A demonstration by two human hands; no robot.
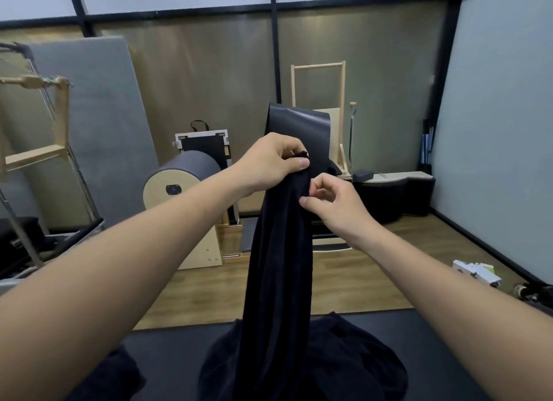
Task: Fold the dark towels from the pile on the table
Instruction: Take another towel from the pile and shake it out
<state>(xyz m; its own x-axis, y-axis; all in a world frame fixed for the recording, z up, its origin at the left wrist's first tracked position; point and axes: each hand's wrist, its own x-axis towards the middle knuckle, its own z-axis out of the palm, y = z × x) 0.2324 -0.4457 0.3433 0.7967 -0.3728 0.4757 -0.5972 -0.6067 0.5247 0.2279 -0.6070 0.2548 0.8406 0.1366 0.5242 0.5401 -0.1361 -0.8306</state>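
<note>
A dark towel [278,251] hangs bunched in a long column in front of me, high above the table. My left hand [272,161] pinches its top corner between thumb and fingers. Just below and to the right, my right hand [332,203] pinches the towel's right edge with thumb and forefinger, the other fingers curled. The towel's lower end runs down into a heap of dark towels [344,361] on the dark table [443,340]. More dark cloth [110,376] lies at the lower left of the table.
Beyond the table is a wooden floor with exercise gear: a padded barrel [182,185], a wooden-framed chair [326,116], a metal frame [36,149] at the left, and a white box [475,272] on the floor at the right.
</note>
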